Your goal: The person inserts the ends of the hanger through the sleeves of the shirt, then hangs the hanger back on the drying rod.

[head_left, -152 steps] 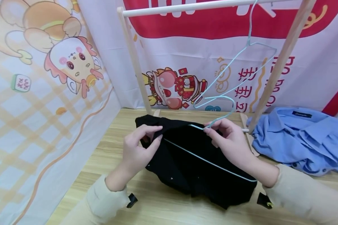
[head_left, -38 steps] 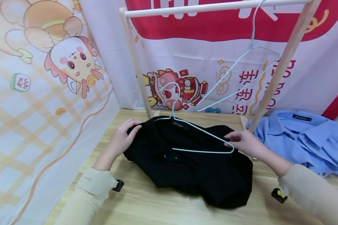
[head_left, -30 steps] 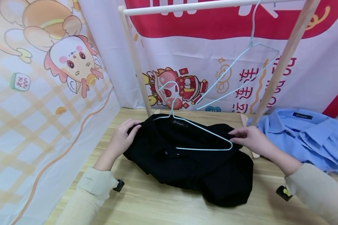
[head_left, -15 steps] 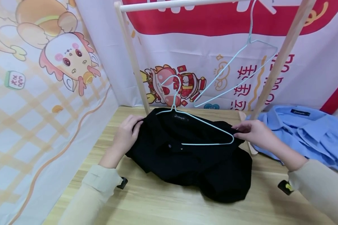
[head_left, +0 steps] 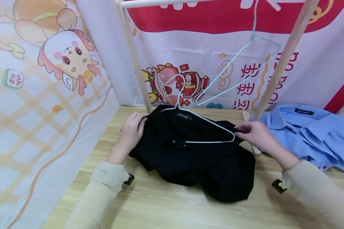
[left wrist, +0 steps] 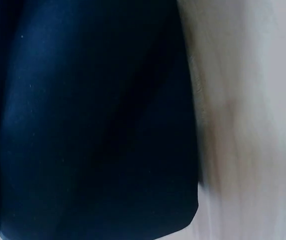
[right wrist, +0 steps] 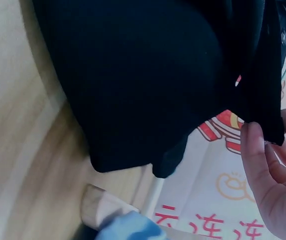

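A black button-up shirt (head_left: 186, 165) lies bunched in front of me in the head view, its collar facing the rack. A pale blue wire hanger (head_left: 209, 121) sits partly in the neck opening. Its hook stands up, its right corner shows over the collar, and its left end is hidden in the cloth. My left hand (head_left: 131, 131) grips the shirt's left shoulder. My right hand (head_left: 256, 133) pinches the right shoulder just beyond the hanger's corner. In the right wrist view, thumb and fingers (right wrist: 255, 145) pinch a black fold. Black cloth (left wrist: 98, 120) fills most of the left wrist view.
A wooden rack (head_left: 286, 60) stands behind the shirt, with another pale blue wire hanger (head_left: 238, 82) hanging from its bar. A blue shirt (head_left: 306, 133) lies at the right on the wooden tabletop (head_left: 172, 210). Printed cloth walls (head_left: 71, 133) rise at the left and back.
About five seconds ago my right hand held the hanger by its hook's base and my left the collar. Both hands have since moved apart to the shoulders. Lately the right hand shifted outward from the hanger's corner.
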Motion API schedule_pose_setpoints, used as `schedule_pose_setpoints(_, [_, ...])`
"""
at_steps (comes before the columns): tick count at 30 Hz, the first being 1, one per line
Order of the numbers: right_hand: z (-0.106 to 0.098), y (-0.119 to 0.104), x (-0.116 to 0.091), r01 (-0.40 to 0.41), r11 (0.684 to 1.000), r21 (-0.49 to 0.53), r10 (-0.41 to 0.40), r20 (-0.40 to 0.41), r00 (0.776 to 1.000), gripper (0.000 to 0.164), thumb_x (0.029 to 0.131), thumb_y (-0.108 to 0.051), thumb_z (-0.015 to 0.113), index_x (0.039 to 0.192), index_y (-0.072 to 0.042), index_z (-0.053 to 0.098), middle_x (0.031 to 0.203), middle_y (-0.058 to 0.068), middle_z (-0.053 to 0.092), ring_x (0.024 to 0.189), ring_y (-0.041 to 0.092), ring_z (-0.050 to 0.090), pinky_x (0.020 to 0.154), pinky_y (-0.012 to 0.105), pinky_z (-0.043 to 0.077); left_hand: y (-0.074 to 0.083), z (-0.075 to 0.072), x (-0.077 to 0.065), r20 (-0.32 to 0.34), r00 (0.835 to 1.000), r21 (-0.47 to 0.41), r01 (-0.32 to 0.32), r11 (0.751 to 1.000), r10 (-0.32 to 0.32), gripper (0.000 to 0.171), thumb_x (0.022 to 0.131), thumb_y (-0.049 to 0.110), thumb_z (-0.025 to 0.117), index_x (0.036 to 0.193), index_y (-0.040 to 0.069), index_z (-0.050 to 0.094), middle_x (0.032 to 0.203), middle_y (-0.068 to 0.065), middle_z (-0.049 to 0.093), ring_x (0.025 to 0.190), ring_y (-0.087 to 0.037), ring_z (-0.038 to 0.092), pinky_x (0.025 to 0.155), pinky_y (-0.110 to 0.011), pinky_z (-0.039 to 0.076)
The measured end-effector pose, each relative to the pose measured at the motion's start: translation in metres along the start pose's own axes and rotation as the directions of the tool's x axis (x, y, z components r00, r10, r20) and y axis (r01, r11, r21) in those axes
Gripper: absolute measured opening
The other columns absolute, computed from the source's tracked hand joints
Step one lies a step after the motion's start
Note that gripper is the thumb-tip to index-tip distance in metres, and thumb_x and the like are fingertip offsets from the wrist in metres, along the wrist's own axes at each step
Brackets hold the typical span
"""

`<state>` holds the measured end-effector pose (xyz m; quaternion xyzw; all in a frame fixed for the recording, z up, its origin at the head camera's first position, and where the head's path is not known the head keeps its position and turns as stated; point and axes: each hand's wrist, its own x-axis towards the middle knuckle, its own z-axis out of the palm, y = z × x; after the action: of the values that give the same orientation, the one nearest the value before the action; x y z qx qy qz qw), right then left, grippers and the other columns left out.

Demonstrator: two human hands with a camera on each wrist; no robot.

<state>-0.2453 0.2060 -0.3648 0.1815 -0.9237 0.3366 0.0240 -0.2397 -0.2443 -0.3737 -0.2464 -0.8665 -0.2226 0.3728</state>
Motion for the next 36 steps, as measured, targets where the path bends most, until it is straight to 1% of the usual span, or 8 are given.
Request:
schedule_pose_setpoints(4, [-0.008,-0.004,0.000,0.025,0.999,-0.041,-0.026,-0.023,0.999,0.019,0.093,-0.010,0.075,0.109,0.001,0.076,0.089,0.008,0.072,0.082,0.023,0.066,0.068,0.033,0.052,-0.001,-0.001,0.003,-0.030,0.999,0.027,-0.036,0.999,0.037,0.012,0.098,-0.002,0.065,0.108,-0.002,0.070,0.092,-0.016,0.063,0.083,-0.038,0.061,0.067,-0.051,0.050])
schedule_pose_setpoints(7, [-0.017,-0.009,0.000,0.024,0.998,-0.058,-0.025,-0.018,1.000,0.019,0.094,-0.008,0.074,0.110,0.001,0.076,0.089,0.008,0.072,0.081,0.023,0.066,0.066,0.033,0.052,0.000,-0.003,0.004,-0.038,0.998,0.061,-0.040,0.997,0.043,0.010,0.098,0.000,0.065,0.107,-0.001,0.069,0.092,-0.015,0.063,0.083,-0.038,0.061,0.060,-0.052,0.047])
schedule_pose_setpoints(14, [-0.030,-0.020,0.000,0.023,0.997,-0.076,-0.023,-0.002,1.000,0.021,0.094,-0.007,0.074,0.112,0.003,0.075,0.093,0.011,0.074,0.083,0.026,0.068,0.067,0.035,0.054,0.011,0.001,0.005,-0.107,0.994,0.120,0.016,0.993,-0.003,0.007,0.099,0.004,0.065,0.105,0.002,0.068,0.096,-0.015,0.063,0.089,-0.038,0.061,0.055,-0.050,0.040])
schedule_pose_setpoints(19, [-0.036,-0.022,0.001,-0.003,0.998,-0.064,0.001,-0.043,0.999,0.023,0.094,-0.012,0.075,0.112,0.002,0.075,0.092,0.012,0.074,0.084,0.027,0.068,0.066,0.033,0.053,0.018,0.009,0.003,-0.142,0.990,0.125,0.047,0.991,-0.029,0.005,0.098,0.003,0.066,0.102,0.004,0.068,0.095,-0.014,0.062,0.086,-0.037,0.059,0.052,-0.047,0.036])
schedule_pose_setpoints(23, [-0.035,-0.023,0.004,-0.031,0.999,-0.031,0.028,-0.093,0.995,0.025,0.095,-0.016,0.075,0.113,0.000,0.075,0.095,0.014,0.073,0.083,0.026,0.067,0.062,0.028,0.051,0.022,0.013,0.004,-0.154,0.987,0.133,0.068,0.989,-0.048,0.005,0.096,0.001,0.067,0.099,0.004,0.067,0.095,-0.015,0.062,0.085,-0.038,0.058,0.051,-0.049,0.037])
schedule_pose_setpoints(30, [-0.019,-0.021,0.008,-0.021,0.999,-0.031,0.015,-0.190,0.982,0.021,0.095,-0.013,0.072,0.111,-0.002,0.076,0.100,0.018,0.074,0.086,0.028,0.068,0.068,0.031,0.050,0.027,0.022,0.009,-0.193,0.981,0.179,0.017,0.984,0.019,0.005,0.097,0.004,0.065,0.100,0.004,0.068,0.095,-0.015,0.062,0.085,-0.038,0.059,0.050,-0.050,0.038])
schedule_pose_setpoints(33, [-0.015,-0.021,0.010,-0.005,1.000,-0.003,0.004,-0.228,0.974,0.018,0.094,-0.011,0.073,0.109,-0.001,0.077,0.100,0.018,0.074,0.085,0.027,0.069,0.067,0.025,0.050,0.026,0.024,0.010,-0.217,0.975,0.193,-0.002,0.981,0.045,0.006,0.098,0.005,0.065,0.101,0.005,0.070,0.095,-0.014,0.062,0.084,-0.037,0.059,0.050,-0.048,0.037])
schedule_pose_setpoints(36, [-0.017,-0.022,0.011,-0.023,0.998,0.062,0.038,-0.259,0.965,0.019,0.094,-0.013,0.074,0.109,-0.002,0.077,0.099,0.018,0.074,0.077,0.020,0.065,0.060,0.020,0.047,0.022,0.024,0.009,-0.243,0.967,0.210,-0.017,0.978,0.069,0.006,0.096,0.005,0.066,0.101,0.006,0.070,0.094,-0.014,0.062,0.082,-0.036,0.059,0.049,-0.048,0.037])
